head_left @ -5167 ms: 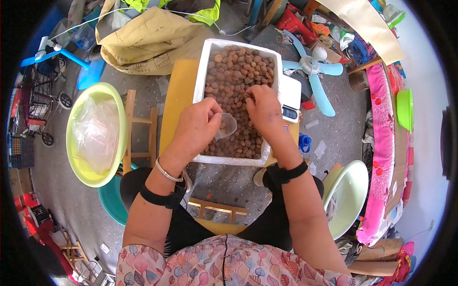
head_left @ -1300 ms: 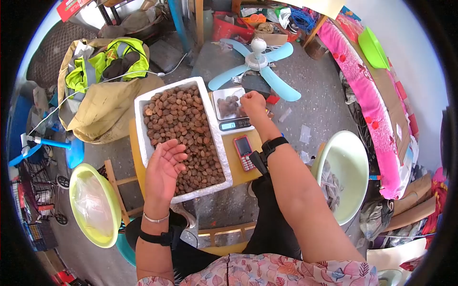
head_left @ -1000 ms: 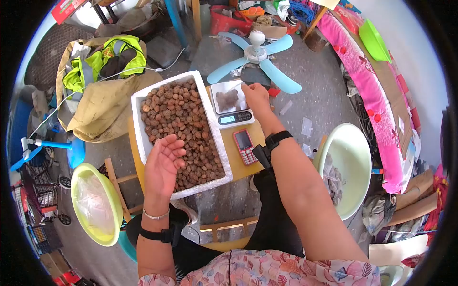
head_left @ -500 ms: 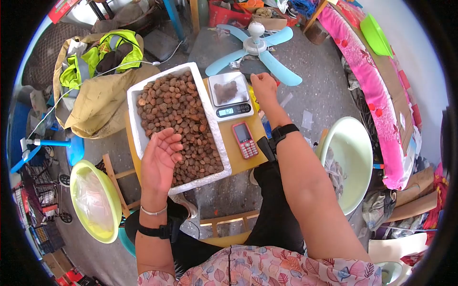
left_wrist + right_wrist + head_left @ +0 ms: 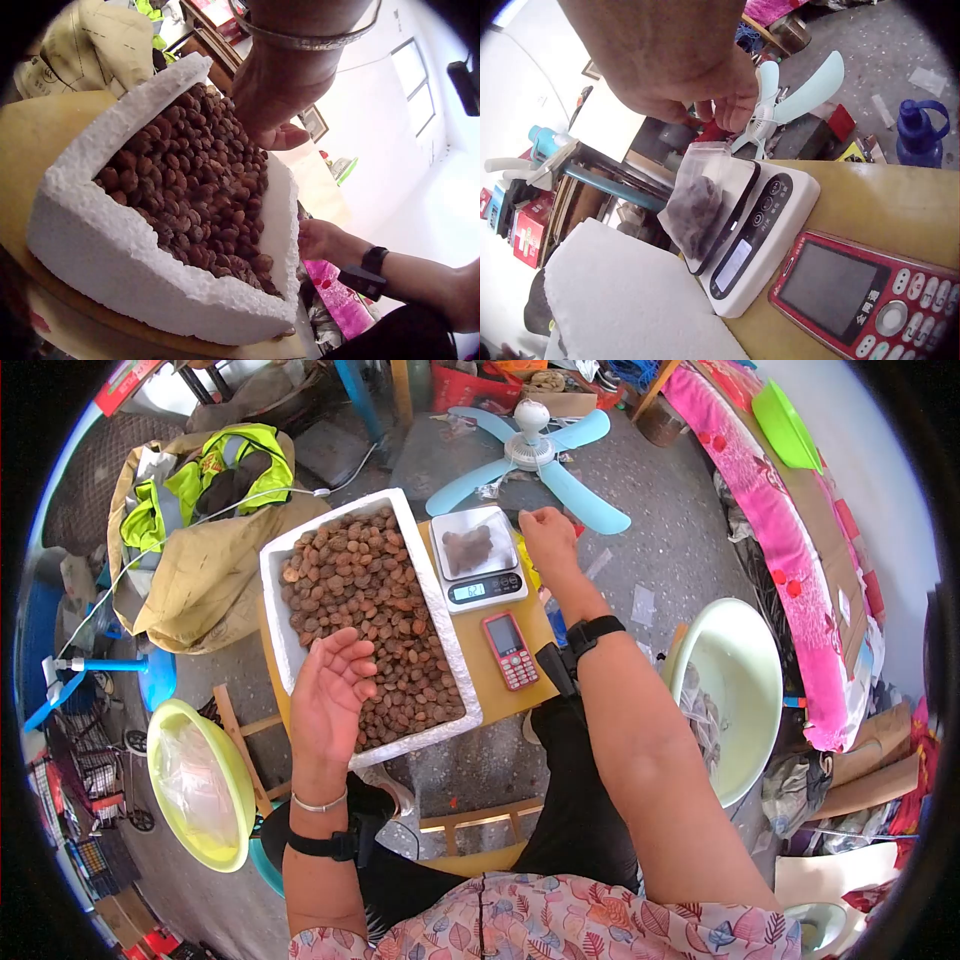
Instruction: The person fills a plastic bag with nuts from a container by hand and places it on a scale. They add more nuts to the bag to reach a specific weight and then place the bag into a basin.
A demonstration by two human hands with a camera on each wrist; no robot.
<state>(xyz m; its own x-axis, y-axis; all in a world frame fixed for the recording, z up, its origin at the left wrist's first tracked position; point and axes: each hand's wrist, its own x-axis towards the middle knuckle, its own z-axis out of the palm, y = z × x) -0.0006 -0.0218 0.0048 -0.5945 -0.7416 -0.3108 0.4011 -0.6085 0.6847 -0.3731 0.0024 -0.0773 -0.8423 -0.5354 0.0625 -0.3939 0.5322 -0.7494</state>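
Observation:
A white foam box (image 5: pixel 436 600) full of brown, wrinkled nut-like pieces (image 5: pixel 365 580) stands on the yellow table. Over its lower left side my left hand (image 5: pixel 332 700) hovers, palm up with fingers relaxed, holding nothing visible; the left wrist view shows this hand (image 5: pixel 281 94) above the pieces. To the right of the box is a digital scale (image 5: pixel 488 592), its display lit. A clear bag (image 5: pixel 468 548) of dark pieces lies on its plate. Just off the scale's upper right corner, my right hand (image 5: pixel 553 548) is loosely curled, apart from the bag (image 5: pixel 694 214), with nothing visible in it.
A red phone (image 5: pixel 511 650) lies below the scale. Past the table is a pale blue fan (image 5: pixel 530 450). Basins stand at the left (image 5: pixel 240 790) and right (image 5: pixel 768 700). A tan sack (image 5: pixel 215 590) with a yellow-green vest is at upper left; a blue bottle (image 5: pixel 921 142) stands right of the table.
Both hands were over the box, the left with a clear bag. That bag came to lie on the scale; my right hand has let go and moved right. The display reading has changed.

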